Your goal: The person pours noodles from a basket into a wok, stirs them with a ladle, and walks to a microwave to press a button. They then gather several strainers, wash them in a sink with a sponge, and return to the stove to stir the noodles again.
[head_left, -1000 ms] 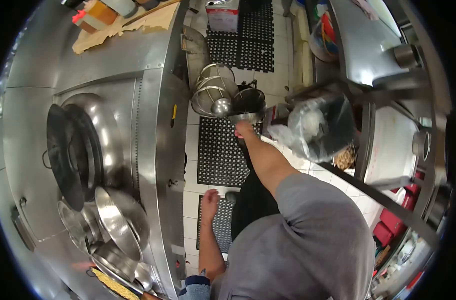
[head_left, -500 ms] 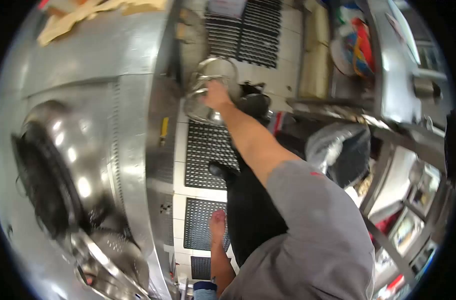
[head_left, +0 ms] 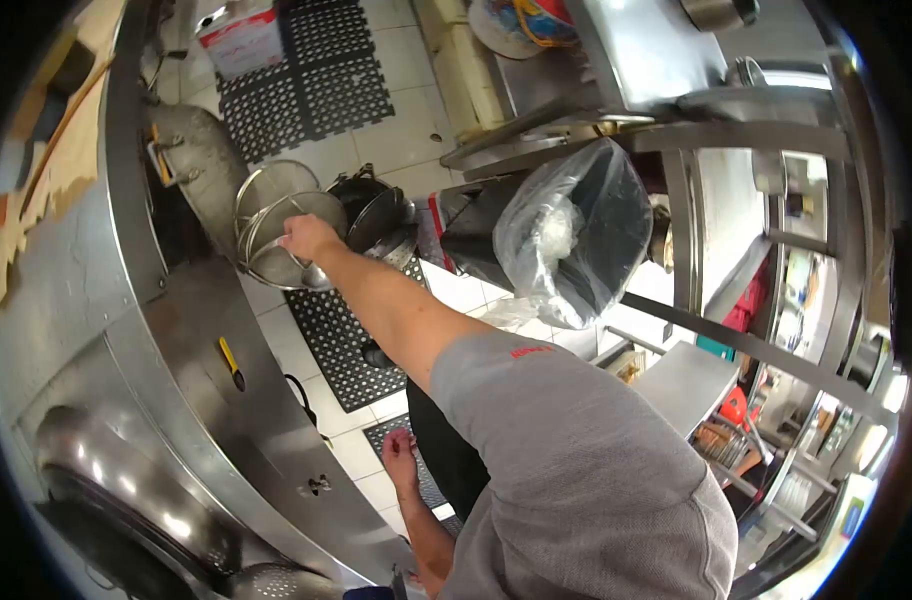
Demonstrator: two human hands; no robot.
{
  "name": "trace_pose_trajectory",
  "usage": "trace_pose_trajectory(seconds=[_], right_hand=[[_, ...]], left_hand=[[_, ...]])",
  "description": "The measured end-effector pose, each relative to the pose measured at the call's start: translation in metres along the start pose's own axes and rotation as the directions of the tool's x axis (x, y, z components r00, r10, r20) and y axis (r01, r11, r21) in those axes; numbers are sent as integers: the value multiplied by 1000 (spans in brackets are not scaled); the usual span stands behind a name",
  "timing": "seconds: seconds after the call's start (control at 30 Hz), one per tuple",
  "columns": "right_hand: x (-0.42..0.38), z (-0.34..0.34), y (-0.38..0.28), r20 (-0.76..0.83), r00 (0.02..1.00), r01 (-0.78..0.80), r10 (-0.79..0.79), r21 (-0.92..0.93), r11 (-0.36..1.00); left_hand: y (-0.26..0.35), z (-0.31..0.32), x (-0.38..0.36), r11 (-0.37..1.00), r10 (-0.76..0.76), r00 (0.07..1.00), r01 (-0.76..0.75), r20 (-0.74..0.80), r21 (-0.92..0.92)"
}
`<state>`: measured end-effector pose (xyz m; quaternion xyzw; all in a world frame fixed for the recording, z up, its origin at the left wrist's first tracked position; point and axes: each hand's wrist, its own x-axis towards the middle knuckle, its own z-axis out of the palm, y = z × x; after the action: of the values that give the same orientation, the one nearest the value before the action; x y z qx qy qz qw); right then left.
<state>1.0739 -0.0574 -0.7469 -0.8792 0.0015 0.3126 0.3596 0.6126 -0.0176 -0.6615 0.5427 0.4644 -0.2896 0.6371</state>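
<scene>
My right hand (head_left: pixel 308 238) reaches out at the end of a bent-down arm, its fingers closed among several round metal wire strainers (head_left: pixel 276 190). What exactly these fingers grip I cannot tell. The shiny bowl of a ladle (head_left: pixel 317 277) shows just below the hand. Beside the strainers stand black pans (head_left: pixel 376 215). Nearer my body hangs my left hand (head_left: pixel 400 455), fingers curled in with nothing seen in them, over the floor beside the steel counter front (head_left: pixel 246 400).
A bin lined with a clear bag (head_left: pixel 571 240) stands to the right, by a steel shelf frame (head_left: pixel 676 140). Black rubber mats (head_left: pixel 316 75) cover parts of the tiled floor. A white and red box (head_left: pixel 241 40) sits at upper left. A large steel bowl (head_left: pixel 106 460) is at lower left.
My view has turned, so the strainers, counter and bin sit further left and the box shows more fully. My right hand stays at the strainers; my left hand still hangs low.
</scene>
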Motion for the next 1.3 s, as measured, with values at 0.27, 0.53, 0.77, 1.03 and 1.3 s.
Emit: trace_pose_trajectory(seconds=[0.27, 0.53, 0.77, 1.03, 1.3], right_hand=[[-85, 2, -42, -555, 824, 124, 112, 369, 921], [-369, -4, 116, 31, 982, -29, 188, 1000, -12], [-425, -158, 163, -301, 651, 204, 697, 954, 221], [-452, -102, 166, -469, 546, 390, 694, 876, 284], [-642, -11, 231, -169, 675, 221, 719, 975, 22]], left_hand=[[20, -16, 13, 996, -17, 993, 6, 119, 87], [37, -46, 32, 957, -21, 962, -59, 272, 283], [57, -72, 13, 916, 13, 971, -108, 240, 386], [30, -76, 3, 842, -45, 967, -99, 252, 530], [-59, -112, -15, 675, -248, 948, 21, 200, 738]])
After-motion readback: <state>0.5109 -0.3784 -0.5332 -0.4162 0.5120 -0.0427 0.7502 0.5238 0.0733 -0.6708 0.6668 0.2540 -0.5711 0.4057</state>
